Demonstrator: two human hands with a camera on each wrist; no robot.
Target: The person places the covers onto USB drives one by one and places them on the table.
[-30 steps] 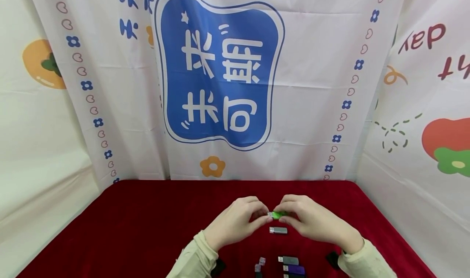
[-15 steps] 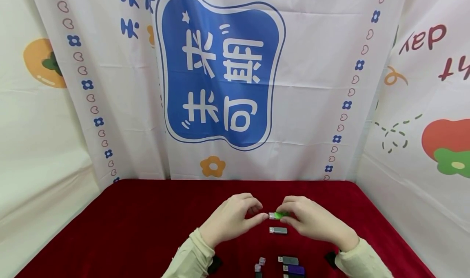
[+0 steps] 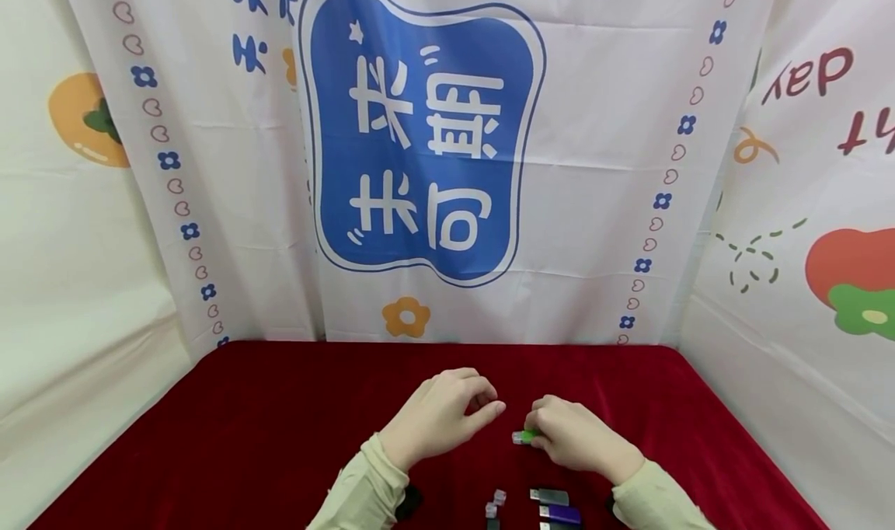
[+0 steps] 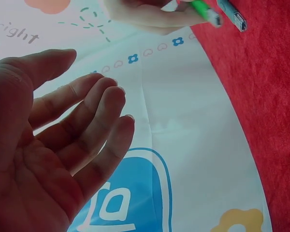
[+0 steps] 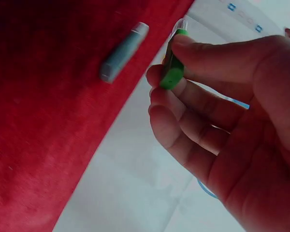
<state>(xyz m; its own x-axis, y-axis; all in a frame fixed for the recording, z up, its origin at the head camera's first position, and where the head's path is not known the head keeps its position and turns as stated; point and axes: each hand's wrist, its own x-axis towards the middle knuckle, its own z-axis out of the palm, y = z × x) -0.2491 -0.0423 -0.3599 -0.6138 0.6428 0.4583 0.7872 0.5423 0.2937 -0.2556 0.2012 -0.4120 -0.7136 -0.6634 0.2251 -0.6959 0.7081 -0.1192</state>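
Observation:
My right hand (image 3: 579, 435) pinches a green USB flash drive (image 5: 174, 67) between thumb and forefinger. A clear cap (image 5: 181, 24) covers its plug end, which points left in the head view. Close by, a grey USB flash drive (image 5: 123, 53) lies on the red cloth, also with a clear cap; in the head view it is hidden behind the green drive and the right hand. To the left, my left hand (image 3: 442, 420) hovers apart from the drives, holding nothing, its fingers loosely bent in the left wrist view.
Nearer the front edge lie a grey flash drive (image 3: 552, 497), a purple flash drive (image 3: 561, 514) and a black one (image 3: 562, 526) in a column. Left of them are small clear caps (image 3: 499, 497) and a dark piece (image 3: 492, 524). Printed white curtains (image 3: 587, 203) enclose the table.
My left hand has let go of the green drive's capped end and drawn back left. With the green drive, my right hand has moved toward the front, over the grey drive's spot.

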